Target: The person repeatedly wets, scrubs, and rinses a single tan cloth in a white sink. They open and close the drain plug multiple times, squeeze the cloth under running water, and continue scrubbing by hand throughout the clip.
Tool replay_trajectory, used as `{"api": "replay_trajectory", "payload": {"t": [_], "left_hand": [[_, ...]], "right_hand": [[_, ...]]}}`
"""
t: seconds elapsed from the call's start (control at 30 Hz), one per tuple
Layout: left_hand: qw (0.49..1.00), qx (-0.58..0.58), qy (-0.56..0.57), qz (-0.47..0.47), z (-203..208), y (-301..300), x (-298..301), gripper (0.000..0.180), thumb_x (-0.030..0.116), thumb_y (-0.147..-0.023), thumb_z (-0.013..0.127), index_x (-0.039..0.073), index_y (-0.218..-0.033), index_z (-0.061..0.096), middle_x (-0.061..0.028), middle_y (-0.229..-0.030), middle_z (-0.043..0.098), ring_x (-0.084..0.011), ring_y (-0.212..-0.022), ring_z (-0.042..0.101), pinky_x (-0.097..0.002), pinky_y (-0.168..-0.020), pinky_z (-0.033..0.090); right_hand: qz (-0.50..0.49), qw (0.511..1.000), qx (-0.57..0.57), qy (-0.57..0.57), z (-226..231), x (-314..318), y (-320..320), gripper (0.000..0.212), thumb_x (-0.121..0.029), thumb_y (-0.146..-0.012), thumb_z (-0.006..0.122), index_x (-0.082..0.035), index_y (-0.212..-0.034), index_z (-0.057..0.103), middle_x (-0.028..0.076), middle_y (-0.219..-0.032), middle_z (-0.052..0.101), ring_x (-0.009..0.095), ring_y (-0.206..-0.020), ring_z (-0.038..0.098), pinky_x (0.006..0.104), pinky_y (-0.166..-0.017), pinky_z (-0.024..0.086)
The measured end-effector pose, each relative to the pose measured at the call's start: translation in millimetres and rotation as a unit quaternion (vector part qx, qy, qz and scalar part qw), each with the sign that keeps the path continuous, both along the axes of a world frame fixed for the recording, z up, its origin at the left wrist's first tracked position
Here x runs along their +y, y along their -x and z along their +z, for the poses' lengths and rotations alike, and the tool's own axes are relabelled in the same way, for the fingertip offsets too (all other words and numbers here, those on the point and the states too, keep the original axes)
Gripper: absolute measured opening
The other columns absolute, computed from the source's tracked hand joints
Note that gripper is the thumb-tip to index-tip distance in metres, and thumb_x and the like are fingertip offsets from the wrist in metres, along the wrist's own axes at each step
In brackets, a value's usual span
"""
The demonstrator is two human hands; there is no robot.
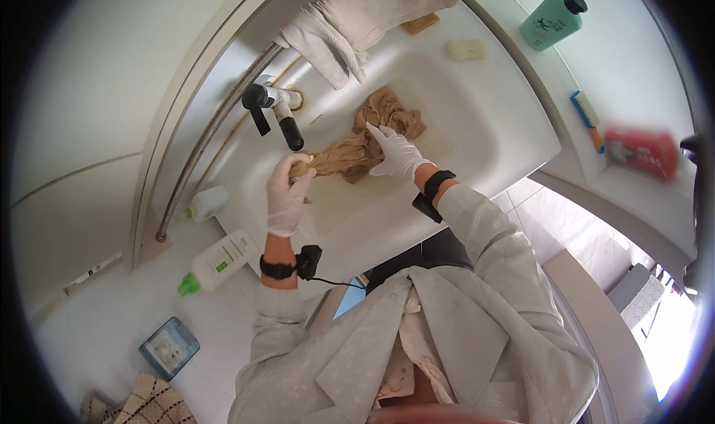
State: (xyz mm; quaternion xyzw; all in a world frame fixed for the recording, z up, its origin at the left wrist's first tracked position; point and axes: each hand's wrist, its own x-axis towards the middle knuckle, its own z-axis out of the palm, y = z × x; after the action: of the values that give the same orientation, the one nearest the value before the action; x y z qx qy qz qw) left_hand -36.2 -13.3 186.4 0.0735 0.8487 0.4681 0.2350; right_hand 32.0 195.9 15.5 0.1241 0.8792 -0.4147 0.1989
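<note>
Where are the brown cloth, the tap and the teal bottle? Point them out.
Brown cloth (345, 157): head view, on its twisted middle stretch.
Tap (283, 113): head view, on its metal spout.
Teal bottle (550, 25): head view, on its body's middle.

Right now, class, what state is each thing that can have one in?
Brown cloth: bunched, apparently wet
Left hand: gloved, closed on the cloth
Right hand: gloved, on the cloth, grip unclear
Tap: no stream visible
Sink: seemingly holding shallow water
Beige towel: draped
Green bottle: capped
Larger white bottle: capped
Smaller white bottle: closure unclear
Checked cloth: rumpled, partly in view
Red package: blurred, state unclear
</note>
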Motion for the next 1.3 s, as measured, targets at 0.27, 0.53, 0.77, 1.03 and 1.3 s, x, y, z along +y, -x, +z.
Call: {"api": "replay_trajectory", "payload": {"t": [0.27, 0.53, 0.77, 1.03, 1.3], "left_hand": [[0.963, 0.176, -0.171, 0.110, 120.8, -24.8, -14.3, 0.017, 0.004, -0.086, 0.067, 0.004, -0.102, 0.062, -0.0061, -0.102, 0.064, -0.0148, -0.093, 0.059, -0.0265, -0.082, 0.047], [0.969, 0.205, 0.134, 0.027, 20.6, -8.7, -77.4, 0.023, 0.012, -0.088, 0.067, 0.004, -0.110, 0.064, -0.0045, -0.099, 0.067, -0.0138, -0.089, 0.062, -0.0292, -0.082, 0.051], [0.954, -0.179, 0.042, 0.236, -120.4, -20.7, -101.2, 0.024, 0.023, -0.095, 0.060, 0.007, -0.113, 0.061, -0.0020, -0.091, 0.061, -0.0105, -0.072, 0.056, -0.0272, -0.055, 0.050], [0.960, 0.146, 0.239, 0.010, -226.5, -33.0, -42.4, 0.046, 0.019, -0.088, 0.062, 0.012, -0.132, 0.051, -0.0188, -0.138, 0.045, -0.0367, -0.123, 0.045, -0.0494, -0.103, 0.038], [0.850, 0.086, 0.481, -0.196, -246.6, -16.4, 25.6, 0.062, 0.018, -0.086, 0.062, 0.020, -0.144, 0.040, -0.0240, -0.149, 0.026, -0.0513, -0.135, 0.025, -0.0591, -0.110, 0.024]], "right_hand": [[-0.121, 0.953, 0.117, 0.252, 64.5, 12.7, 29.7, 0.049, -0.019, -0.077, 0.069, -0.008, -0.124, 0.058, 0.021, -0.105, 0.065, 0.035, -0.098, 0.064, 0.0422, -0.084, 0.051], [-0.052, 0.942, 0.151, 0.294, 133.8, 41.5, 23.4, 0.046, -0.012, -0.082, 0.057, -0.006, -0.128, 0.056, 0.015, -0.095, 0.068, 0.024, -0.082, 0.066, 0.0357, -0.075, 0.053], [0.156, 0.986, 0.017, 0.048, 58.8, -6.0, 9.2, 0.063, -0.008, -0.084, 0.055, -0.024, -0.143, 0.043, 0.014, -0.149, 0.038, 0.034, -0.141, 0.030, 0.0621, -0.112, 0.022], [0.057, 0.988, -0.083, -0.117, 9.2, -30.0, 8.7, 0.081, -0.047, -0.085, 0.065, -0.035, -0.152, 0.022, 0.013, -0.160, 0.008, 0.044, -0.146, 0.007, 0.0784, -0.101, 0.022], [0.077, 0.956, 0.103, -0.264, -59.8, -51.6, 58.2, 0.052, -0.027, -0.090, 0.057, -0.036, -0.139, 0.043, 0.006, -0.140, 0.046, 0.028, -0.132, 0.040, 0.0755, -0.102, 0.024]]}}
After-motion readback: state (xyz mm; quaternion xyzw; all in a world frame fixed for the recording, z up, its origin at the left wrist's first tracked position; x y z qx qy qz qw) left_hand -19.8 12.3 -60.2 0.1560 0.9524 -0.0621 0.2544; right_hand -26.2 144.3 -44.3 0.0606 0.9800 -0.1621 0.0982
